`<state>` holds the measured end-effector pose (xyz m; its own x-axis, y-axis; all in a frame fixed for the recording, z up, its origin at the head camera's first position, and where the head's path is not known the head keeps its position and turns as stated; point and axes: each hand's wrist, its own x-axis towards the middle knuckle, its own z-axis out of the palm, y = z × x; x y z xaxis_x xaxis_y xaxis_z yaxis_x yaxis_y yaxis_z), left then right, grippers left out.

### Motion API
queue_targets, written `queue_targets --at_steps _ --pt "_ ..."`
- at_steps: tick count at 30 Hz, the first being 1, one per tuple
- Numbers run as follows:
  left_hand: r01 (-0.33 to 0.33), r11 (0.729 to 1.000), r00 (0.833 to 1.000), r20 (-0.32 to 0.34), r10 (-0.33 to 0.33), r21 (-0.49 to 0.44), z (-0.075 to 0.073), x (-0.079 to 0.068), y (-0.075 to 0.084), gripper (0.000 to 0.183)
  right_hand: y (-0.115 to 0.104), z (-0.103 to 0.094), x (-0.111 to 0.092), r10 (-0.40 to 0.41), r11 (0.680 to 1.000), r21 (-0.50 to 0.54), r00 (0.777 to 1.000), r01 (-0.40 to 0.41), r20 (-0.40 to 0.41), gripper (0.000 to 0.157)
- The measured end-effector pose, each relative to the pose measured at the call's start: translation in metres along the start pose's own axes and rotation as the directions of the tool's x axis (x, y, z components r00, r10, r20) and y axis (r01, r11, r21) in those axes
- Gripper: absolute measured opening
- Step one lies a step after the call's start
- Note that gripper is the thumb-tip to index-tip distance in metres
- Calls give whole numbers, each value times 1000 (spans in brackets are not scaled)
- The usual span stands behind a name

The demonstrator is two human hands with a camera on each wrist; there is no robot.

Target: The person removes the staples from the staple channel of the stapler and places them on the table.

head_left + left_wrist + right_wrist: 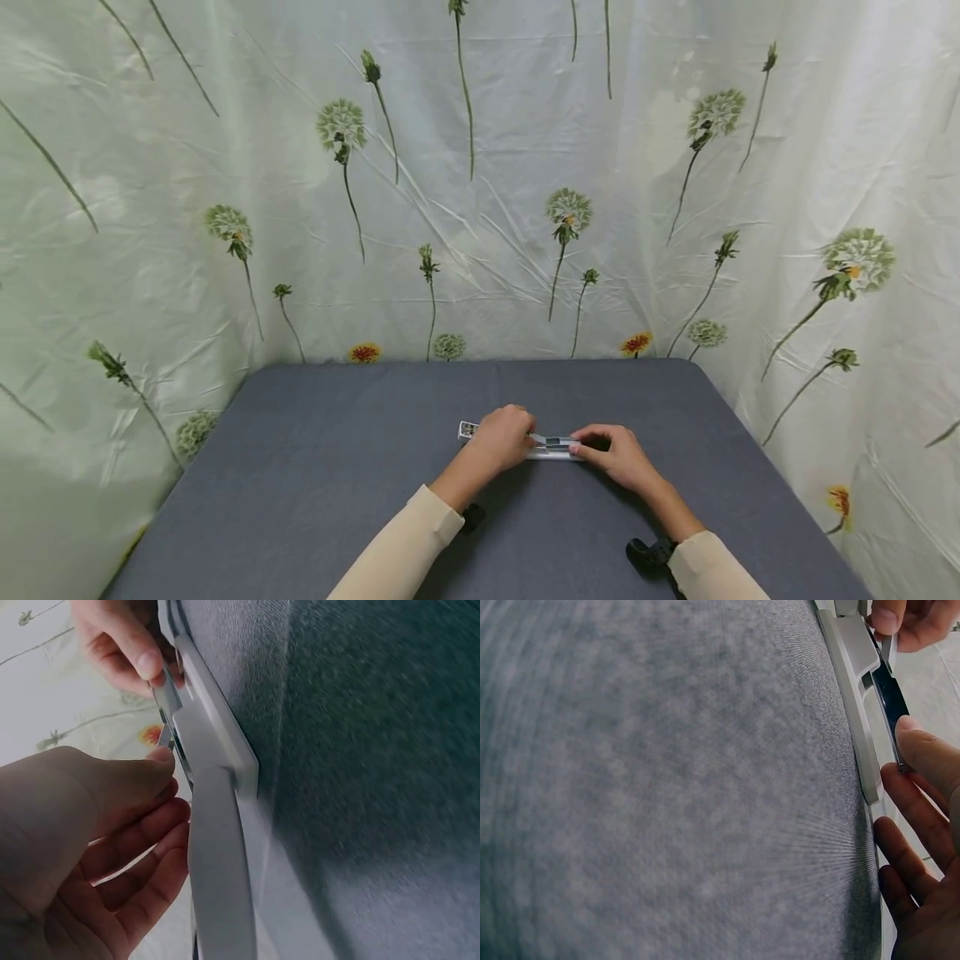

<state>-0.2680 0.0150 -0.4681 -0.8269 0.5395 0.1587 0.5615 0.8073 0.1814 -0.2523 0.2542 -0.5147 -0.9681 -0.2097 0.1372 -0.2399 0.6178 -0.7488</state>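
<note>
A white and grey stapler (pixel 553 455) lies on the grey table with its top arm (pixel 217 862) swung back from the base. My left hand (pixel 502 437) is over its middle, thumb and forefinger pinching a small silver staple strip (pixel 165 736) right at the magazine. At the stapler's right end, my right hand (pixel 621 457) pinches the tip of the dark magazine (pixel 891 701) between thumb and forefinger. The other right fingers (pixel 904 859) lie loosely bent beside the base. In the head view the left hand hides the stapler's hinge.
The grey cloth-covered table (pixel 337 467) spreads around both hands. A pale curtain (pixel 495 250) printed with dandelions hangs behind and beside it. Black straps with camera mounts (pixel 651 557) sit at the wrists, by the cream sleeves (pixel 408 542).
</note>
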Motion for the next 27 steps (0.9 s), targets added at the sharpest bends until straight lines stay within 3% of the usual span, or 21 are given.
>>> queue_targets --at_steps 11,21,27 --pt "-50 998 998 -26 50 -32 -6 -17 -26 10 1 0 0 -17 1000 -19 1000 17 -9 20" --pt "-109 990 988 -122 99 -85 -11 -31 -49 12 0 0 0 -6 1000 -28 1000 6 -12 21" --pt "-115 985 983 -157 94 -131 -16 -41 -60 13 1 1 0 1 999 -33 1000 -2 -20 19"
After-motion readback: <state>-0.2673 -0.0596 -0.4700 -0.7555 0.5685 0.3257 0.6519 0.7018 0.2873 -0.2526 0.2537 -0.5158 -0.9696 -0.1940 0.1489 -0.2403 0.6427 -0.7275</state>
